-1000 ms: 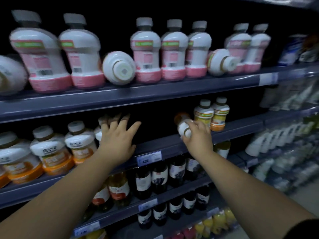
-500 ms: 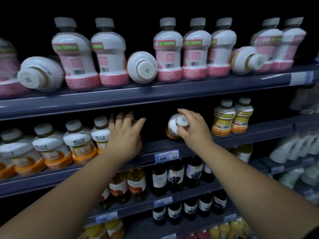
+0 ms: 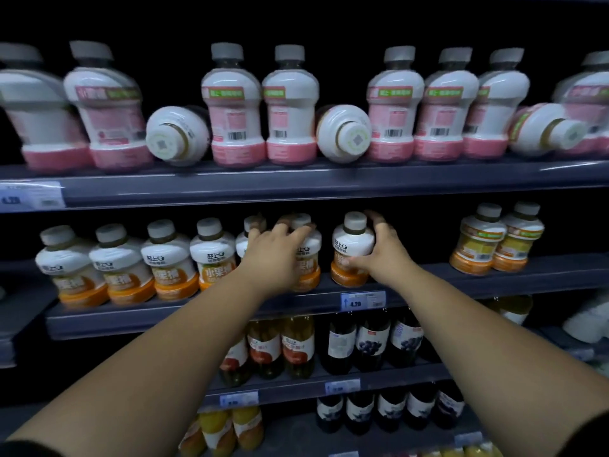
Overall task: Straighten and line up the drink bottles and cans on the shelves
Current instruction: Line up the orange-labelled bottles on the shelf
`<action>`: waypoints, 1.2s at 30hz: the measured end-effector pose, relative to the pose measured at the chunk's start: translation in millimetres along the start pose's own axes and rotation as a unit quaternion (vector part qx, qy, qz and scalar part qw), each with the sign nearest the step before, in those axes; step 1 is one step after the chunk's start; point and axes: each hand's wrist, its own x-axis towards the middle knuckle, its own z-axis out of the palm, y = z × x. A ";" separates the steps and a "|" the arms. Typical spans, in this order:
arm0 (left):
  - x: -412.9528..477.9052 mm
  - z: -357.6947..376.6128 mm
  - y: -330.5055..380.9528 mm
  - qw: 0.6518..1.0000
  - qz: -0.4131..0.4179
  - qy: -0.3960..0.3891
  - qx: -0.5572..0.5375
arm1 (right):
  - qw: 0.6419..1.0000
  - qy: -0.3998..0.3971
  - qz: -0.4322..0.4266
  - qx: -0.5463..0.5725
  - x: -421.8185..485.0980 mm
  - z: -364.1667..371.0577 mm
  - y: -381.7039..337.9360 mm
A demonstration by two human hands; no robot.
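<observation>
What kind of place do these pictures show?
Most likely a shop's drinks aisle: long shelves hold rows of identical bottles, and a price tag sits on the shelf edge.

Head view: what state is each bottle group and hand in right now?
Right hand: grips orange bottle, upright.
Left hand: fingers extended against neighbouring bottle.
Left pink bottle: on its side.
Middle pink bottle: on its side.
Right pink bottle: on its side.
Orange pair: upright.

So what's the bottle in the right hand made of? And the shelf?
The bottle: probably plastic, glossy white with an orange printed wrap; light glints on its shoulder. The shelf: looks like painted metal, dull grey-blue, with a soft sheen along its edge.
</observation>
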 end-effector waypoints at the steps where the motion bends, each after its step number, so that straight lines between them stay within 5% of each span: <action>1: 0.0 -0.4 0.4 1.000 0.001 -0.001 0.000 | 1.000 -0.011 0.008 0.023 -0.8 1.0 4.1; 7: -1.2 -3.6 2.1 1.000 -0.005 -0.005 0.004 | 0.987 -0.062 0.075 0.124 -12.7 17.7 10.2; 14: -1.4 -6.5 -0.1 1.000 0.008 -0.018 -0.012 | 0.989 0.003 0.066 0.134 -5.5 29.8 3.1; 20: -8.0 -7.9 -1.2 0.999 0.012 0.010 -0.042 | 0.975 -0.097 0.073 0.186 -0.1 11.7 18.0; 24: -4.1 -7.5 20.7 0.997 0.022 0.030 -0.070 | 0.976 -0.127 0.041 0.173 -3.2 6.8 13.0; 30: -2.4 -6.2 31.1 0.994 0.016 0.055 -0.088 | 0.986 -0.048 -0.010 0.157 2.9 12.5 -4.5; 36: -0.1 4.7 40.5 0.986 0.032 0.112 -0.123 | 0.981 -0.129 -0.026 0.142 5.2 -6.5 7.1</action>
